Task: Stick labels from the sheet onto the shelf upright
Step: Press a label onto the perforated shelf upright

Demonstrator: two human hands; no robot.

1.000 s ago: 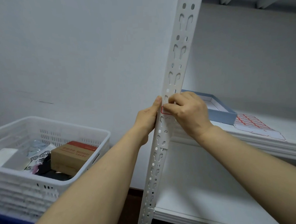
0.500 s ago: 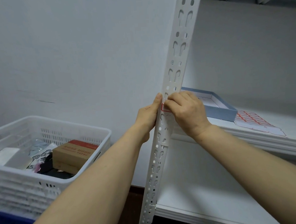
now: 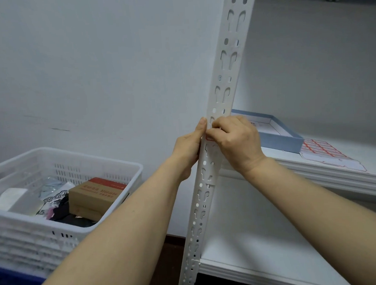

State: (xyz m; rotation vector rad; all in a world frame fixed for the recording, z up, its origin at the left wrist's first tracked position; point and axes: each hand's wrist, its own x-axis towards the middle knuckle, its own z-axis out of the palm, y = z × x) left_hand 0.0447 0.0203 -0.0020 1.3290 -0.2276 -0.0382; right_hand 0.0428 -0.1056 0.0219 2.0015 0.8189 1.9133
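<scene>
So the whole thing turns on the shelf upright [image 3: 222, 109]. It's a long white slotted strip whose long axis runs steeply up the view, leaning a bit to the right toward the top. Both hands meet on it about halfway up.

The left hand [image 3: 188, 146] grips the upright's left edge, with the thumb lying straight up along that edge and the fingers gone round the back, so I can't see those. The right hand [image 3: 237, 141] comes in from the upright's right side. Its fingers are curled over the front face, tips clamped down on the label [image 3: 209, 138]. Only a red-bordered corner of the label peeks out under those fingers, right at the upright's left edge, so I can't tell if it's sitting square.

My guess is the label is mid-press and just needs smoothing flat along the strip.

The sheet [image 3: 324, 153] with the rest of the red labels lies well to the right of the upright on the shelf board [image 3: 350, 176]. That makes the right hand the nearer one for the next peel. A shallow blue box [image 3: 279, 140] sits between the upright and the sheet, so a reach would probably have to pass in front of it.

Left of the upright, well apart, there's a white basket [image 3: 62, 156] with a cardboard box [image 3: 95, 196] and some odds and ends in it. It's not in the way of anything.
</scene>
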